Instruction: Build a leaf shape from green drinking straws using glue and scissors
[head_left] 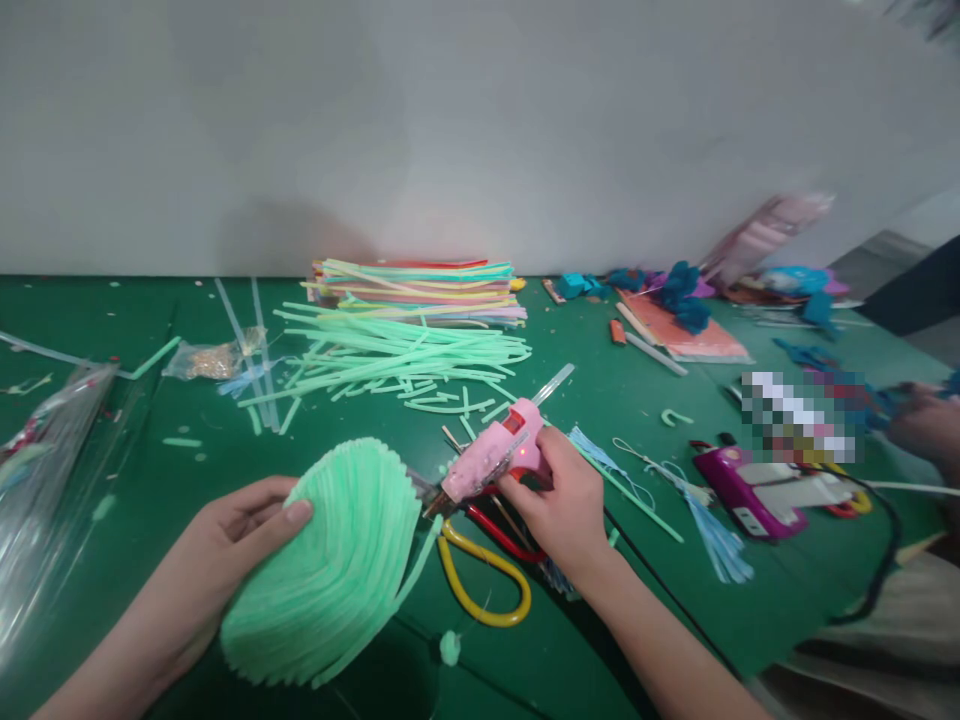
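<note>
My left hand [255, 535] grips a mint-green pipe-cleaner piece [330, 570] by its left side, thumb on top. The piece is built of many fuzzy stems laid side by side, and one stem hangs loose along its right edge. In my right hand [562, 490] is a pink glue gun [499, 455] with a clear glue stick out of its back. Its nozzle points at the piece's right edge, close to the loose stem's end; whether they touch I cannot tell. Under the gun lie scissors with one yellow handle loop [487, 600] and one red.
Loose mint pipe cleaners [412, 345] lie behind, before a multicoloured bundle [420, 285]. Clear glue sticks [262, 350] and a plastic bag [210, 360] are left of them. On the right are a purple glue gun [750, 490], blue tassels [720, 535] and another person's hand [926, 425].
</note>
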